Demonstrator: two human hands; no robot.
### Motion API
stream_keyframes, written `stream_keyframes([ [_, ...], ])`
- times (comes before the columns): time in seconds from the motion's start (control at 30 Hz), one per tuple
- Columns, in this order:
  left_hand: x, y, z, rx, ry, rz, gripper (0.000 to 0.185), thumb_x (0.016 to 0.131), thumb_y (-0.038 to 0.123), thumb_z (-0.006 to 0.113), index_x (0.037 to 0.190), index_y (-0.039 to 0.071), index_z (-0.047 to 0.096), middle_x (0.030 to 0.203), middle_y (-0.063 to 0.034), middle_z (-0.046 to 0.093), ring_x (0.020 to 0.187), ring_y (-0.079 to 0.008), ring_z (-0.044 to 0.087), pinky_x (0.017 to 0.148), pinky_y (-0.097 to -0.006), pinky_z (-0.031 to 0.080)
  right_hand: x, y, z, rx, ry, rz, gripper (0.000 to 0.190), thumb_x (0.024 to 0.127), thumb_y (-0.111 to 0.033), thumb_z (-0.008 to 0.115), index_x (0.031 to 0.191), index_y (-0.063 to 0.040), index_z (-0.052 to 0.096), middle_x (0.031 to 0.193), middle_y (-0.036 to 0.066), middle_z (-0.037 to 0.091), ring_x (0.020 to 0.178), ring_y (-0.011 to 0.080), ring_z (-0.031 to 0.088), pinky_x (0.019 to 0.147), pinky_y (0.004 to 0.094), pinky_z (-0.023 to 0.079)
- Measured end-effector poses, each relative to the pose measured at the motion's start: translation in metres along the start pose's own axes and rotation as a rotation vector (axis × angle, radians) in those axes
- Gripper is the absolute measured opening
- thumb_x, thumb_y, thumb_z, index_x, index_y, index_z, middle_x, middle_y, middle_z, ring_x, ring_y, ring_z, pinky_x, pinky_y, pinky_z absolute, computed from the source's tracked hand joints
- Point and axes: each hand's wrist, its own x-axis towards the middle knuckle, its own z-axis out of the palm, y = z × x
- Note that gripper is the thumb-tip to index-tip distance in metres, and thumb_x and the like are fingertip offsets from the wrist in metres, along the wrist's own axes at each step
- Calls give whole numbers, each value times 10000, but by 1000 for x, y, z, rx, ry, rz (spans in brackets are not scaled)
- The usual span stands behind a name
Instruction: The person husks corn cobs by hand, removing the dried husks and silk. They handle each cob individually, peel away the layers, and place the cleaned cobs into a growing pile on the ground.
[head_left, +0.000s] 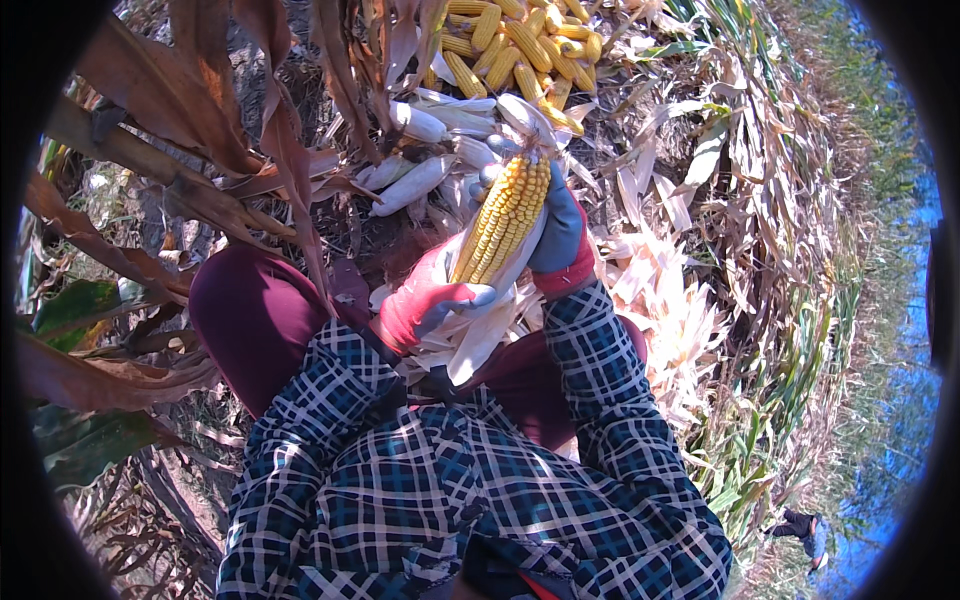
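An ear of yellow corn (504, 221), its husk peeled partly back, is held slantwise before me between both gloved hands. My left hand (442, 292), in a red and grey glove, grips its lower part, with the thumb across the kernels. Around the upper part and the husk closes my right hand (559, 232), gloved alike. Pale husk leaves (484, 337) hang below the ear. Just beyond lie several ears in white husk (412, 186), and behind those a heap of husked yellow ears (525, 45).
Tall dry corn stalks and brown leaves (172, 120) stand close on the left. Loose husks (660, 300) are piled beside my right knee. Fallen stalks and leaves (765, 225) stretch along the right. Another person (806, 534) is far off at the lower right.
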Motion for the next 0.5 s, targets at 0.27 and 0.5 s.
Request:
stream_keyframes([
  [0.27,2,-20,-16,25,-106,-68,719,786,308,699,1374,-1,422,1251,-64,551,1130,-144,508,1008,-297,379,-9,6,-17,-8,236,-34,448,1027,-367,356,1166,-3,578,1057,158,659,975,275,650,892,386,525],
  [0.5,9,-51,-27,513,259,88,639,914,482,572,1323,6,453,1212,-95,563,1111,-166,522,971,-324,411,0,21,-13,-616,621,-130,361,1046,-324,367,1079,-51,601,947,52,665,864,136,647,771,264,531],
])
